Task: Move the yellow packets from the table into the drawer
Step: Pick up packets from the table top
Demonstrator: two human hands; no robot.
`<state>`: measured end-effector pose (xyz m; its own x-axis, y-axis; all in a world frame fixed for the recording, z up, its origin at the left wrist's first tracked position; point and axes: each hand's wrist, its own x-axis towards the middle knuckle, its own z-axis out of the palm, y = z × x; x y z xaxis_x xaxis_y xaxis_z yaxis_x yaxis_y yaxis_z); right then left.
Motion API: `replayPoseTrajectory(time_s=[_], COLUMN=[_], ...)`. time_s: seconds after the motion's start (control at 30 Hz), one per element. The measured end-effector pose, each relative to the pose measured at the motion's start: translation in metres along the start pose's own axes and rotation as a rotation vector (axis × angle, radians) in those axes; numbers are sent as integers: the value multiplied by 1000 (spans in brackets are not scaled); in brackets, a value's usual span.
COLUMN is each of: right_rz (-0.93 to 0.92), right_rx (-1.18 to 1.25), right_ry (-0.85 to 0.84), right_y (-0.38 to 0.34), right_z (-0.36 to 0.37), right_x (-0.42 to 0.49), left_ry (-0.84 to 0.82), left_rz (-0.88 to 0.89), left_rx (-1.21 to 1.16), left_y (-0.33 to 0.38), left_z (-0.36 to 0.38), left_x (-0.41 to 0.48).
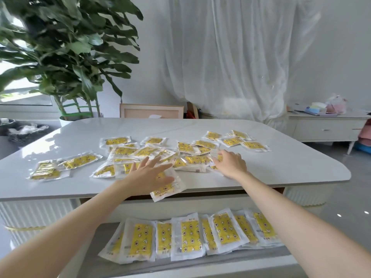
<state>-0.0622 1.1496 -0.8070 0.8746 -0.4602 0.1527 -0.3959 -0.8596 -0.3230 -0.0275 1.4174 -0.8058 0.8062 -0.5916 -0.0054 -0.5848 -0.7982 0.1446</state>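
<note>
The left grip (149, 176) lay with fingers spread and straight on a clear plastic packet with a yellow patterned insert (170, 187), which overhung the near edge of the glossy white bench (281, 163). Just right of it, the right grip (228, 163) bent its fingers onto the scattered heap of like packets (128, 151); blur hid whether it pinched one. Below both grips, a row of yellow packets (188, 235) lined the open grey-floored drawer (104, 235).
</note>
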Motion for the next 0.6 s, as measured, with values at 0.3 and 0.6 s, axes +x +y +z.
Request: replayPoseTrajectory(time_s=[0.3, 0.6], right_rz=[44, -59], right_rx=[1, -43], right_ry=[-183, 73], right_y=[15, 14], right_z=[4, 1], right_x=[6, -12], left_ry=[-136, 70], left_rz=[161, 127], left_rx=[328, 365], left_y=[3, 13], left_z=[8, 10], left_x=[-5, -26])
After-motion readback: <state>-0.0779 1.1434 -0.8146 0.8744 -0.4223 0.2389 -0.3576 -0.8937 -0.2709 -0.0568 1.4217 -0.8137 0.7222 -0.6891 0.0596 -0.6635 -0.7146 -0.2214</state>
